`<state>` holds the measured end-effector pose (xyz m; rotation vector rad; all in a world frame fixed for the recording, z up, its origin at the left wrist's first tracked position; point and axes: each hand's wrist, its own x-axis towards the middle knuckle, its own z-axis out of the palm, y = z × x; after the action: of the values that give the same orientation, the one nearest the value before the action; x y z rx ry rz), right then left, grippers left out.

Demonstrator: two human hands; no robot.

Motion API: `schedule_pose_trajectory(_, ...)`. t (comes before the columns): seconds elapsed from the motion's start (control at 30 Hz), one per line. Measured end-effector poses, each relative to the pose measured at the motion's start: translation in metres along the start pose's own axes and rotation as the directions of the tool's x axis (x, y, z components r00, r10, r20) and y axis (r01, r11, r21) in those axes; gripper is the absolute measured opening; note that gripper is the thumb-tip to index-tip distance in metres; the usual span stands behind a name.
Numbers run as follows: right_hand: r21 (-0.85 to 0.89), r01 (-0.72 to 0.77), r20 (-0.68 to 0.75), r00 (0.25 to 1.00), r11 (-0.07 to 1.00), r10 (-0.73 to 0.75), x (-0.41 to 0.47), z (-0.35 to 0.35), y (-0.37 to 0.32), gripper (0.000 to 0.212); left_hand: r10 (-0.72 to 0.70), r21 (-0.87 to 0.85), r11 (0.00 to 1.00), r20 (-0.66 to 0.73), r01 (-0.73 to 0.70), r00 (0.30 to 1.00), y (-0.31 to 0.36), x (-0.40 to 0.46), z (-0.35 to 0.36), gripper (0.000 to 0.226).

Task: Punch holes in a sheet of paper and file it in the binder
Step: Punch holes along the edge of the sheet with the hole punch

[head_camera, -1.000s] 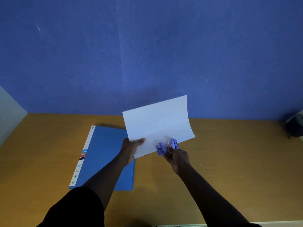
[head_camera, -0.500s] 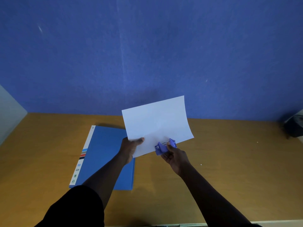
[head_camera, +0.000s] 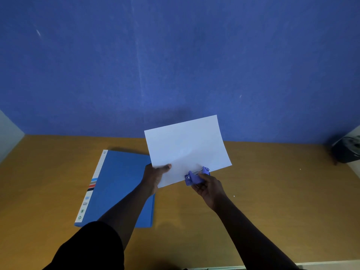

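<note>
— Above the bench [head_camera: 272,191], why is the sheet of paper [head_camera: 187,147] held up in the air instead of lying flat?

— Because the hole punch [head_camera: 197,176] is a small handheld one. The left hand [head_camera: 155,177] pinches the sheet at its lower left corner, thumb on top, and keeps it taut and tilted toward the wall. That gives the right hand [head_camera: 207,187] a firm edge to work on.

— And the right hand?

— Its fingers are wrapped round the punch, which sits over the near edge of the sheet, roughly at the middle of that edge. The hands are apart, one at the corner and one at the punch.

— Has it punched yet?

— I cannot tell; the edge under the punch is hidden. I would judge this to be the punching step, either lining up or squeezing.

— Why is the binder [head_camera: 118,184] off to the left?

— It lies closed and flat on the bench, partly under the left forearm, close by for the filing that is not yet done. A crooked punch would leave the holes off the rings.
</note>
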<state>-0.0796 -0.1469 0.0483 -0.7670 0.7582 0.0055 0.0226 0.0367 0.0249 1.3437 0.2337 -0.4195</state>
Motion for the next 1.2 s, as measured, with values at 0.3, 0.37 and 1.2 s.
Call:
schedule_pose_trajectory(0.3,-0.098,0.001,-0.033,0.999,0.995,-0.005,0.007,-0.025,-0.010,0.022,0.005,-0.021,1.000,-0.028,-0.005,1.000,0.003,0.005,0.005,0.028)
schedule_pose_trajectory(0.37,-0.149,-0.020,-0.070,0.997,0.989,0.010,0.011,-0.037,-0.010,0.024,0.009,-0.005,1.000,-0.031,-0.009,0.999,0.003,0.005,0.004,0.028)
schedule_pose_trajectory(1.2,-0.969,-0.244,-0.245,0.911,0.047,-0.332,0.049,-0.110,-0.021,0.025,0.014,0.395,0.919,-0.031,0.000,0.999,0.022,0.007,-0.015,0.020)
